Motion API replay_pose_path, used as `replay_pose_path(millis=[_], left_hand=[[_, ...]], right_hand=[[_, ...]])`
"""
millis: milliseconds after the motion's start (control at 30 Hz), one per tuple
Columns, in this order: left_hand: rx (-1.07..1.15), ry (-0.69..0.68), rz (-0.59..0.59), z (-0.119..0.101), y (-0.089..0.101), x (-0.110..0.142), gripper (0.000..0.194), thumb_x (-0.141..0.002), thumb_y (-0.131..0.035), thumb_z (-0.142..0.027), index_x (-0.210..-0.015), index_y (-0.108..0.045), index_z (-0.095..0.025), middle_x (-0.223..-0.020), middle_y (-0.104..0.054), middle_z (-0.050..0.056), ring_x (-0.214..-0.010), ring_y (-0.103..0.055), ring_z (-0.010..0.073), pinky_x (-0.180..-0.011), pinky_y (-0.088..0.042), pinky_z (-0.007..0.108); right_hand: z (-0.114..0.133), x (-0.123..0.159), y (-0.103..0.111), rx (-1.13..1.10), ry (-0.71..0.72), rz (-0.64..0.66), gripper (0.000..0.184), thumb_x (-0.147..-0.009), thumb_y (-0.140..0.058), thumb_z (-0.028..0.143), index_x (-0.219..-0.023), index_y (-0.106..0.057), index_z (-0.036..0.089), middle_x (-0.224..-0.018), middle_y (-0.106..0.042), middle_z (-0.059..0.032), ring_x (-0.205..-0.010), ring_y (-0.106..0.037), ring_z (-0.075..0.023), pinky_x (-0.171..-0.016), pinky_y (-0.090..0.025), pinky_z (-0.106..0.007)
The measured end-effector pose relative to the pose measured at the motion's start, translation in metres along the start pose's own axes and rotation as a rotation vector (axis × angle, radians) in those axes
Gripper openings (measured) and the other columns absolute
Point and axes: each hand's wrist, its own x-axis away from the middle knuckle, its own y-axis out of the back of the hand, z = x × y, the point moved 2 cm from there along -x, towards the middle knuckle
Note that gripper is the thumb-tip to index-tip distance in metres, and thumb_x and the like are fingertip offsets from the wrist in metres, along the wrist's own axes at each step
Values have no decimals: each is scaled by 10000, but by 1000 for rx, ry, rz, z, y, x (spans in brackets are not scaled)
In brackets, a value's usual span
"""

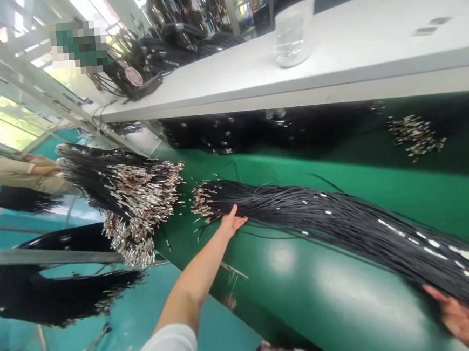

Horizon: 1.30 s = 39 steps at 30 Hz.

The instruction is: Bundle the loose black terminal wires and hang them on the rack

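Note:
A long bundle of thin black cables (314, 207) lies across a green worktop (291, 279). Its left end fans out into bare, coppery and silvery tips, while white pieces show among the cables toward the right. My left hand (234, 221) rests against the near side of the bundle close to that left end, thumb raised and fingers stretched out. At the lower right, my right hand (464, 314) grips the bundle's near edge from below, with fingers on either side; part of this hand is cut off by the frame.
Thick heaps of black cables with metal ends (139, 199) hang at the worktop's left. More cables (64, 286) lie on a metal rack. A white shelf (332, 76) above carries a clear plastic container (294, 35) and a machine (129, 75). Another person (15, 171) stands at left.

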Motion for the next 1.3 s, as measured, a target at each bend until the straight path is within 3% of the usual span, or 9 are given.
replay_pose_path(millis=[100,267,400,500,600,700,1033,1167,1300], left_hand=[[-146,-23,60,-27,-19,-16,526,-896,-509,-602,-858,-581,-82,-702,-684,125,-660,-709,185,-613,-547,245],[-508,-118,128,-13,-23,16,548,-875,-460,-644,-699,-582,-140,-652,-653,102,-707,-697,251,-626,-517,308],[-1010,-864,322,-3,-67,59,275,-831,-618,-365,-1043,-619,-189,-1151,-646,105,-1139,-590,266,-969,-453,378],[-1341,-1311,320,-18,-129,69,784,-752,-729,-311,-1423,-349,-166,-1511,-364,182,-1400,-335,321,-1141,-276,464],[-1567,-1196,223,-45,-180,55,1231,-557,-886,-372,-1506,-149,-105,-1576,-188,254,-1451,-205,382,-1173,-182,497],[-1688,-1021,189,-67,-201,40,1384,-473,-911,-467,-1516,-92,-72,-1507,-311,296,-1373,-338,413,-1110,-282,505],[-1674,-1196,426,-78,-164,45,286,-799,-688,-405,-961,-589,-192,-1067,-622,75,-1030,-585,264,-893,-414,367],[-1635,-1089,546,-86,-132,35,383,-747,-698,-469,-980,-560,-198,-1054,-590,68,-1014,-564,253,-843,-444,335],[-1870,-881,229,-69,-96,30,781,-590,-788,-458,-1237,-477,-150,-1239,-528,163,-1149,-499,351,-875,-465,421]], right_hand=[[46,-7,-27,-118,11,-198,495,-760,-432,729,-887,-653,304,-998,-676,-207,-755,-665,-316,-641,-541,-499],[41,16,-64,176,84,-32,714,-757,-368,824,-902,-678,198,-1038,-686,-234,-915,-682,-342,-687,-534,-455],[49,21,-84,682,657,-255,599,-686,-615,686,-1007,-663,183,-1045,-689,-159,-1010,-640,-341,-919,-479,-481],[85,3,-97,1044,1041,-433,705,-748,-635,578,-1284,-528,135,-1350,-519,-213,-1282,-455,-366,-1058,-364,-508],[118,-22,-100,1334,848,-521,982,-663,-743,547,-1426,-356,66,-1466,-379,-258,-1351,-367,-388,-1069,-331,-525],[133,-35,-98,1467,663,-489,1027,-648,-755,587,-1457,-338,112,-1496,-349,-234,-1288,-439,-388,-1019,-363,-529],[99,-7,-77,1511,1100,-429,446,-897,-535,280,-1338,-487,235,-1261,-588,-110,-1084,-530,-292,-863,-405,-406],[88,0,-76,1527,1127,-376,502,-856,-569,271,-1338,-450,195,-1228,-583,-119,-1120,-517,-279,-940,-366,-425],[82,-2,-85,1559,1107,-479,735,-761,-658,315,-1411,-352,165,-1317,-516,-158,-1211,-455,-328,-1042,-281,-509]])
